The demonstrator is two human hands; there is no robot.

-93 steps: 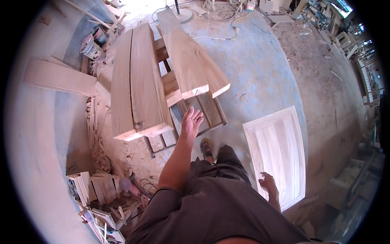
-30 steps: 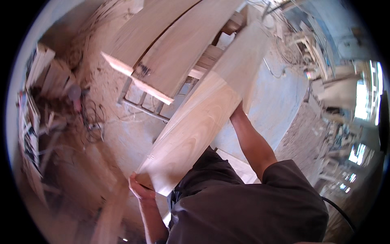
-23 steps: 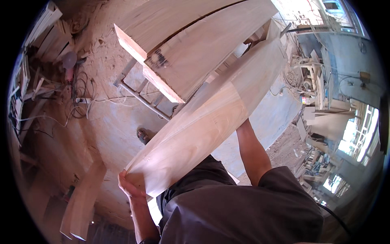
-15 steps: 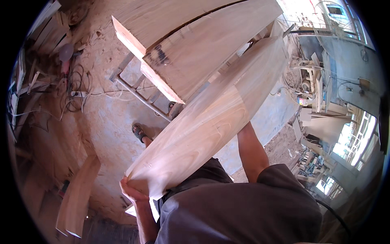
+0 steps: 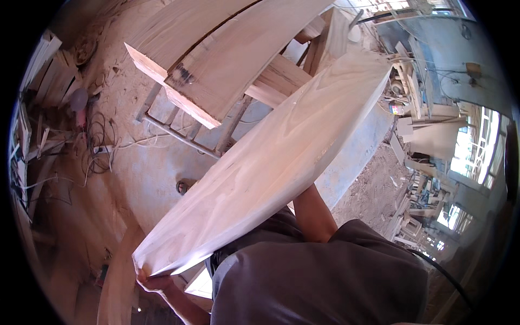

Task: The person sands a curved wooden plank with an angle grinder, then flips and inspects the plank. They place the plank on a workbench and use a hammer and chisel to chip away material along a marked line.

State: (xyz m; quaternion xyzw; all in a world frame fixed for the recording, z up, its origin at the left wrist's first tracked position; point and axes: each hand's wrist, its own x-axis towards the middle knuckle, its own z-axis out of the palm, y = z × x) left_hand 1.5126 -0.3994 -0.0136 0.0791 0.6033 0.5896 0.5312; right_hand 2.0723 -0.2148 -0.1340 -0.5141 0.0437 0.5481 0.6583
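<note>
A long, pale wooden plank (image 5: pixel 246 168) runs slantwise across the middle, from near left to far right. Its near left end is gripped by my left hand (image 5: pixel 154 283), closed around the corner with the fingers partly hidden. My right forearm (image 5: pixel 314 214) reaches beneath the plank's near long edge. The plank hides my right hand and its fingers.
Beyond the plank, thick wooden boards (image 5: pixel 230 62) lie side by side on a metal stand (image 5: pixel 179 132). Cables (image 5: pixel 100 143) lie on the floor at left. A curved wooden piece (image 5: pixel 122 276) stands at lower left. Wood scraps (image 5: pixel 428 187) are piled along the right.
The plank has come away from the boards on the stand and turned, showing more of its near edge. My left hand has moved left and nearer; my right forearm has shifted left, farther under it.
</note>
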